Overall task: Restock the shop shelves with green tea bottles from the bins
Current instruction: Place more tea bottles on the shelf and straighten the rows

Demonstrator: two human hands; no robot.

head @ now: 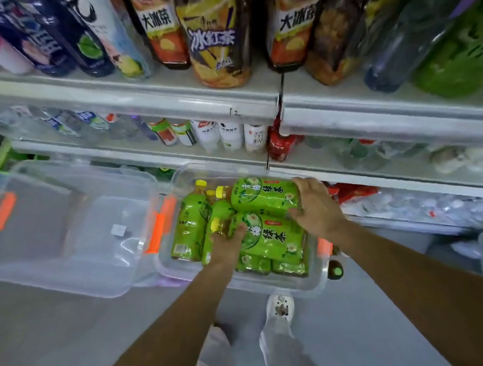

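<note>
A clear plastic bin (311, 284) with orange latches (159, 230) is sitting on the floor (75, 348) below the shelves (173, 98), holding green tea bottles (186, 228) in glossy green wrap with yellow caps, two lying on top. The left hand (228, 240) is closing its grip round the shoulder of the near bottle (274, 237); the right hand (315, 206) is clamping its grip on the base of the far bottle (263, 194). A second clear bin (67, 221) is sitting just beside it.

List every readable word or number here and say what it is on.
"大冰茶": orange-labelled bottle, top shelf.
"大冰茶": second orange-labelled bottle.
"冰红茶": yellow bottle between them.
"绿茶": upper green tea bottle and lower green tea bottle in the bin.
"12": handwritten on the shelf edge.
Middle-shelf bottles: labels too blurred to read.
Dark blue bottles, top left: blurred.
</note>
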